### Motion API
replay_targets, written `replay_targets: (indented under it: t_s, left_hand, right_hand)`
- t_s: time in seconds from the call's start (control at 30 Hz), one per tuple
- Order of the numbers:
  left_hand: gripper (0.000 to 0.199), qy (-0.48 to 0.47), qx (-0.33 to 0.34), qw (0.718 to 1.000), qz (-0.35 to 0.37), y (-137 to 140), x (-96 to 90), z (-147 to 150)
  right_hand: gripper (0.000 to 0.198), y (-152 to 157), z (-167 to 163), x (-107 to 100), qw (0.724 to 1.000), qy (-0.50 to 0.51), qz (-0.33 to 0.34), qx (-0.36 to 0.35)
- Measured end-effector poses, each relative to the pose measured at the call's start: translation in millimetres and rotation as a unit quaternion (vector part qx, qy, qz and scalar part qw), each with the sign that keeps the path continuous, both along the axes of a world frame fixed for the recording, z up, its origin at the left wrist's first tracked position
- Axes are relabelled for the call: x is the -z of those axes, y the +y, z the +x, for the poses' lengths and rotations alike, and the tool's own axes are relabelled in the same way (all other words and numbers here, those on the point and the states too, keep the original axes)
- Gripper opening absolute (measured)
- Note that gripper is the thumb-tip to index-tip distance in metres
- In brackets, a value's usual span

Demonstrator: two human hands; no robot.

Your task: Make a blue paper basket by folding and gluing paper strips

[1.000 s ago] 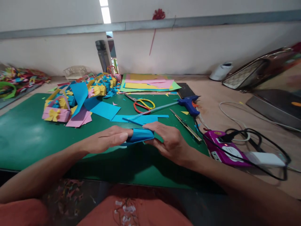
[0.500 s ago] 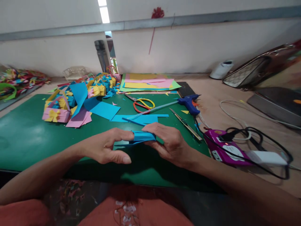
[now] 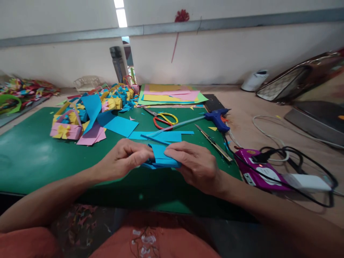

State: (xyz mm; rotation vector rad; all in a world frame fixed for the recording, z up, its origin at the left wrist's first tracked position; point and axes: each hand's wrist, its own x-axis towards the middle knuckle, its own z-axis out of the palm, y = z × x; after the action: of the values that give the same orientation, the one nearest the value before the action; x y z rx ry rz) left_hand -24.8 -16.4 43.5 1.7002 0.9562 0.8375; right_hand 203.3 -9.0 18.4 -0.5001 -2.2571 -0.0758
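A folded piece of blue paper [image 3: 161, 154] is held between my two hands above the front of the green mat [image 3: 118, 193]. My left hand [image 3: 126, 157] is closed on its left end, the fingertips partly hidden in the folds. My right hand [image 3: 197, 163] pinches the right end, thumb or finger lying on the top face. Just beyond the hands lie flat blue paper strips [image 3: 172, 136]. The clear glue stick of a blue glue gun [image 3: 218, 120] stretches over these strips.
Scissors [image 3: 165, 121] and a box cutter [image 3: 213, 143] lie on the mat. Small paper baskets [image 3: 66, 129] and blue sheets [image 3: 118, 123] are at left, coloured sheets [image 3: 172, 94] at the back. Right of the mat sits a purple power strip [image 3: 258, 168] with black cable.
My left hand has closed its thumb onto the blue paper, where it was apart before. The folded piece has tilted, so more of its top face shows.
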Motion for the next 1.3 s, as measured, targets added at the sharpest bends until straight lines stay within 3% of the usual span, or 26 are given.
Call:
replay_targets:
  t_s: [0.13, 0.23, 0.33, 0.43, 0.63, 0.83, 0.97, 1.13, 1.3]
  left_hand:
    - [0.038, 0.037, 0.016, 0.999, 0.003, 2, -0.2, 3]
    - [0.039, 0.035, 0.028, 0.998, -0.052, 6, 4.3, 6]
    - [0.033, -0.060, 0.009, 0.987, -0.148, 11, 11.6, 8]
    - [0.027, -0.168, -0.018, 0.957, -0.234, 17, 16.5, 9]
    - [0.033, -0.219, -0.077, 0.937, -0.261, 21, 14.2, 9]
    - [0.026, -0.150, -0.075, 0.961, -0.219, 19, 16.2, 10]
    - [0.022, -0.084, -0.070, 0.990, -0.091, 13, 12.8, 8]
    - [0.020, -0.009, -0.082, 0.995, 0.065, 4, 7.1, 8]
    - [0.020, 0.019, -0.061, 0.992, 0.106, 2, 11.0, 10]
  right_hand:
    - [0.023, 3, 3, -3, 0.997, -0.030, 0.074, -0.004]
    - [0.021, 3, 3, -5, 0.990, -0.058, 0.131, -0.010]
    - [0.024, 0, 1, -6, 0.979, -0.091, 0.181, -0.031]
    - [0.025, -6, -2, -5, 0.967, -0.121, 0.216, -0.065]
    - [0.028, -14, -6, 3, 0.960, -0.147, 0.217, -0.097]
    - [0.025, -14, -8, 6, 0.958, -0.166, 0.211, -0.106]
    - [0.029, -13, -8, 7, 0.965, -0.167, 0.181, -0.091]
    - [0.022, -5, -5, 7, 0.977, -0.129, 0.158, -0.060]
    - [0.020, 0, -4, 11, 0.985, -0.101, 0.133, -0.030]
